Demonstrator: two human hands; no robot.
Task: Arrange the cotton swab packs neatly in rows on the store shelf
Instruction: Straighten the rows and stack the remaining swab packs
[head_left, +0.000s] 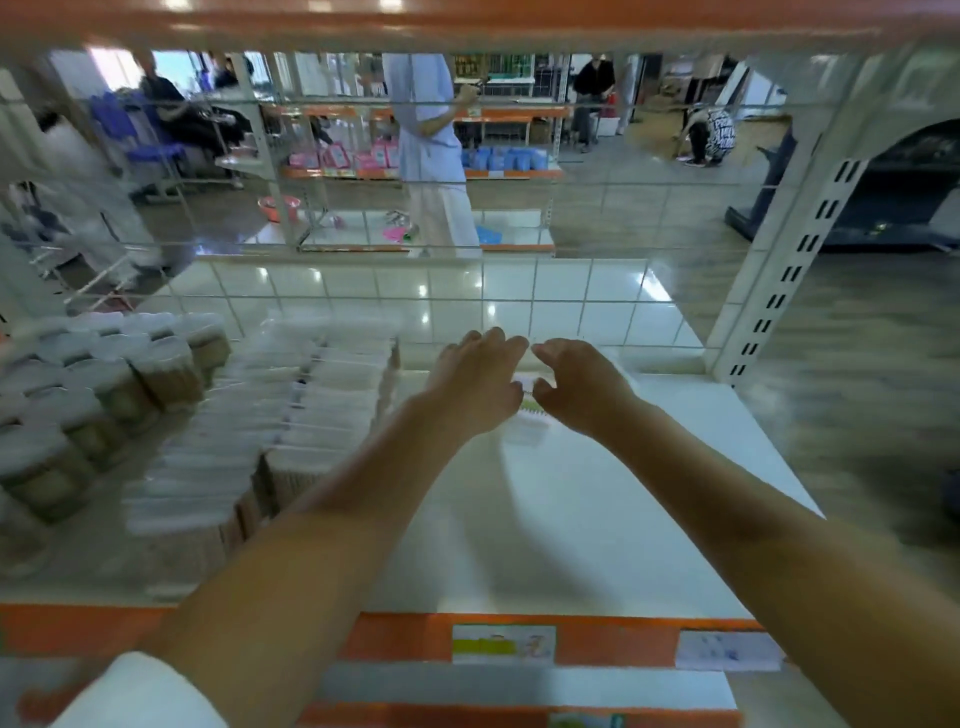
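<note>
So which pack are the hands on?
The lone pack at the shelf's back, between both hands; the other packs sit stacked in rows on the left.

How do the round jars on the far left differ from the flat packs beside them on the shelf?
The jars are round and stand upright; the flat packs are rectangular and lie stacked. The jars sit farther left; the packs lie nearer both hands. Both look clear, with tan contents, in rows on the shelf.

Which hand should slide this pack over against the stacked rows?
Probably the right hand. The rows lie left of the pack, so it can push from the far side; the left hand sits between pack and rows.
</note>
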